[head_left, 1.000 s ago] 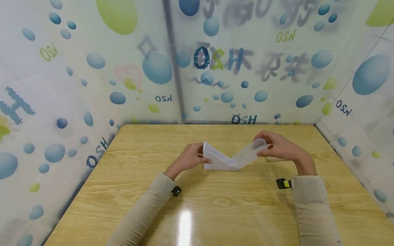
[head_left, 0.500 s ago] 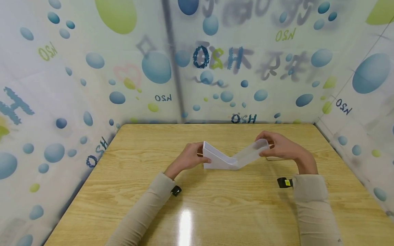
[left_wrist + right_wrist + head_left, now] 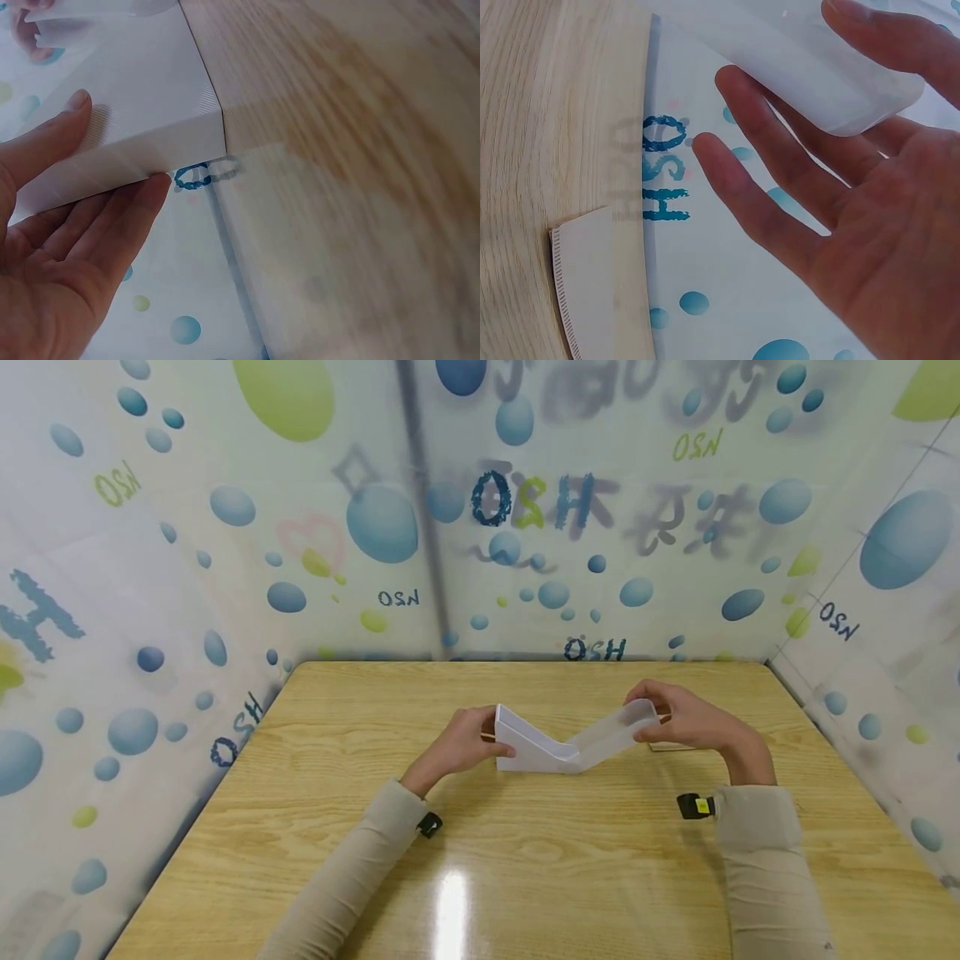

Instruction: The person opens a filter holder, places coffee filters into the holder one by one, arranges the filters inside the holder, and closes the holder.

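Note:
A white wedge-shaped plastic box (image 3: 532, 750) rests on the wooden table, with its translucent lid (image 3: 609, 735) swung out to the right and tilted upward. My left hand (image 3: 467, 742) grips the tall left end of the box, thumb on the near side and fingers behind. In the left wrist view, the thumb of the left hand (image 3: 60, 247) presses a ribbed patch on the white box (image 3: 150, 90). My right hand (image 3: 686, 718) holds the raised rounded end of the lid between thumb and fingers. From the right wrist, the lid (image 3: 810, 67) lies between thumb and fingers of the right hand (image 3: 855, 202).
On the table (image 3: 570, 877), partly behind my right hand, lies a flat pale piece with a crimped edge, like a paper coffee filter (image 3: 585, 277). Patterned curtain walls (image 3: 510, 568) enclose the back and both sides.
My right hand has drawn the lid's raised end slightly to the right, lowering its angle a little. The left hand and the box have stayed in place.

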Demonstrator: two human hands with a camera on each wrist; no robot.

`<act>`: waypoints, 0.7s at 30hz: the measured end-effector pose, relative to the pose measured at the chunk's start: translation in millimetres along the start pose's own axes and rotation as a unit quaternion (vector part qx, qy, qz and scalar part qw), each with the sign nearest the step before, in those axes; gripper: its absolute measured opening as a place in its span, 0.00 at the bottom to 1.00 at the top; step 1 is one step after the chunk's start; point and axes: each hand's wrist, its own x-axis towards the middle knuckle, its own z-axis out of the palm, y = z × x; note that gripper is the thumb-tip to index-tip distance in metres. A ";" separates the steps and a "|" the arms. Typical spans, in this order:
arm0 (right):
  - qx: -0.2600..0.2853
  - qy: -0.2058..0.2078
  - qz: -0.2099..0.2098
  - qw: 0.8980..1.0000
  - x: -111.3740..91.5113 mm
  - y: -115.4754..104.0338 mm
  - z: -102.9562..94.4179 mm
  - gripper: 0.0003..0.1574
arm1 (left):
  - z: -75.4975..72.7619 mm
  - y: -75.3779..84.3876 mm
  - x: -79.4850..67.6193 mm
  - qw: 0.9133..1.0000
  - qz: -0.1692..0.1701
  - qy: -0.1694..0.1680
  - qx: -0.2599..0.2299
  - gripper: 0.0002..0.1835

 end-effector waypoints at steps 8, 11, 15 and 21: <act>0.007 -0.010 0.014 1.000 -0.5 1.2 -0.8 0.26 | -0.5 1.4 -1.0 1.000 0.002 -0.002 -0.004 0.19; 0.002 -0.012 0.015 1.000 -1.3 2.8 -1.4 0.29 | -0.4 1.2 -1.3 1.000 0.000 -0.003 -0.004 0.19; -0.015 -0.003 0.018 1.000 -3.9 4.2 -3.5 0.32 | -0.2 0.5 -1.2 1.000 -0.001 -0.003 -0.007 0.18; -0.042 0.040 0.018 0.998 -10.5 0.3 -10.7 0.25 | 0.2 -0.6 -0.6 1.000 0.003 0.000 -0.007 0.18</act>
